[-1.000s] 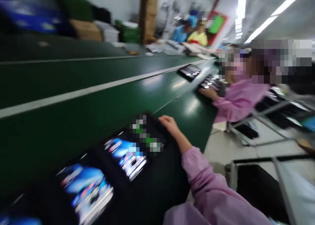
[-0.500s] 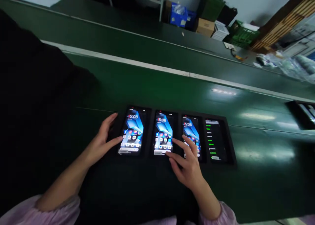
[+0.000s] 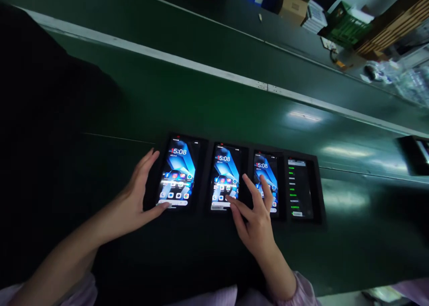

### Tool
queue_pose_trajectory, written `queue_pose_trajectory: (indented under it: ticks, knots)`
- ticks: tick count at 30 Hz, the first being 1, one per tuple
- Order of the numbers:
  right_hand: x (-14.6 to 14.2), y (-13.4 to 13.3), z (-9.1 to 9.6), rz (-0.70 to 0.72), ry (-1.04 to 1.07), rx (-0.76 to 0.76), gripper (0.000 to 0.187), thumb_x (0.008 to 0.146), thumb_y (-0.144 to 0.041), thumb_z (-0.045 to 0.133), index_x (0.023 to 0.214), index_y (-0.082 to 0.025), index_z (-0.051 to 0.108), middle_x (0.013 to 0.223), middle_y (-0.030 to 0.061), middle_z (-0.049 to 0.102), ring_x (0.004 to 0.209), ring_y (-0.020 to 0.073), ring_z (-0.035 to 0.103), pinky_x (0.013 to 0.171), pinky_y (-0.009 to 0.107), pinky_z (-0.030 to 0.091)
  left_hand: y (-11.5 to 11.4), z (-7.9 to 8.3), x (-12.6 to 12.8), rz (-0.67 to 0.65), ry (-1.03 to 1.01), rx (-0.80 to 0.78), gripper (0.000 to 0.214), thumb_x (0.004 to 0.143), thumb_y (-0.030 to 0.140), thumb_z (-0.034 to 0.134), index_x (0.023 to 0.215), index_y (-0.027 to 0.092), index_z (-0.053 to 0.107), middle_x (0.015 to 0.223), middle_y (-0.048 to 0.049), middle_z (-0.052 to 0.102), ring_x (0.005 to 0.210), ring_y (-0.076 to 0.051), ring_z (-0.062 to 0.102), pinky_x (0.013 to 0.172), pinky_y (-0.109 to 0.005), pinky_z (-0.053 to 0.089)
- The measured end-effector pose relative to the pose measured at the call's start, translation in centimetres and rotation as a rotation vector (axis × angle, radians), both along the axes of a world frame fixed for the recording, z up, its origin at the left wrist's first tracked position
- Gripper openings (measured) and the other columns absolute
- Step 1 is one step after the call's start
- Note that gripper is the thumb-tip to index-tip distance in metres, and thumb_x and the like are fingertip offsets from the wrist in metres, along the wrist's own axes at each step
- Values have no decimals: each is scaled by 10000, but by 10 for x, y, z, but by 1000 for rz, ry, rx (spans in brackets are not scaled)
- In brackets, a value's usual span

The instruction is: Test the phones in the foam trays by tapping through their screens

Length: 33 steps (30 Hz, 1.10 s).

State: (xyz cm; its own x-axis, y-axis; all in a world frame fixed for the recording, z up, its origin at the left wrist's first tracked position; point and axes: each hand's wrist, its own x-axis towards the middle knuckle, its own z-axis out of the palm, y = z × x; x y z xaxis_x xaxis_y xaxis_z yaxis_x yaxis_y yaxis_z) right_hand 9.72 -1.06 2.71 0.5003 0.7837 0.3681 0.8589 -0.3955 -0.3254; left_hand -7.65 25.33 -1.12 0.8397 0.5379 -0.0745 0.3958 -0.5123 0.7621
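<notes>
A black tray [image 3: 321,199] lies on the green belt and holds several lit phones side by side. My left hand [image 3: 136,199] rests at the tray's left end, fingers spread, thumb touching the bottom of the leftmost phone [image 3: 177,172]. My right hand [image 3: 253,214] is open over the tray, its fingers spread across the second phone [image 3: 225,169] and third phone [image 3: 266,172]. The rightmost phone [image 3: 298,187] shows a dark screen with green lines and is untouched. Neither hand holds anything.
The green conveyor belt [image 3: 208,100] carries a white stripe [image 3: 201,69] along it. Another black tray [image 3: 414,154] sits at the right edge. Cardboard boxes [image 3: 293,4], a green crate [image 3: 345,24] and plastic bags [image 3: 409,80] lie beyond the belt. A dark shape fills the left side.
One second ago the view faced along the belt toward co-workers; it has since swung down onto the tray. Since half a second ago, both hands shifted slightly up over the phones.
</notes>
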Motion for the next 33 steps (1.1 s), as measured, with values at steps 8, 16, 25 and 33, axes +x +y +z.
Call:
queue_pose_trajectory:
  ticks: [8,16,25,33]
  knots:
    - [7,-2,4,-74,96,107,327,1020,-149,514,1159,-301,768,1500,56,585,1517,331,412,1160,568,484,-2,4,0,-4,106,82,1048,809,883,512,1645,455,47,1765,-79,119,1608,-467,225,1179,-805,361]
    - [3,9,4,-102,61,77,274,1036,-193,553,1264,-250,694,1450,91,618,1537,340,366,1143,547,493,-14,4,19,133,108,184,1156,756,940,534,1666,336,157,1723,-138,254,1578,-445,316,1220,-793,337]
    - [0,14,1,-122,36,-46,322,1037,-265,563,1348,-228,641,1569,134,479,1575,404,257,1140,604,482,-14,28,31,359,96,-232,1441,510,971,720,1659,276,200,1723,-111,286,1601,-394,290,1306,-701,255]
    - [-1,15,-2,-113,34,-91,360,1023,-286,589,1377,-234,627,1610,148,425,1591,451,214,1160,685,447,-15,33,44,524,66,-286,1089,632,609,688,1602,221,380,1700,-71,353,1598,-319,319,1370,-598,208]
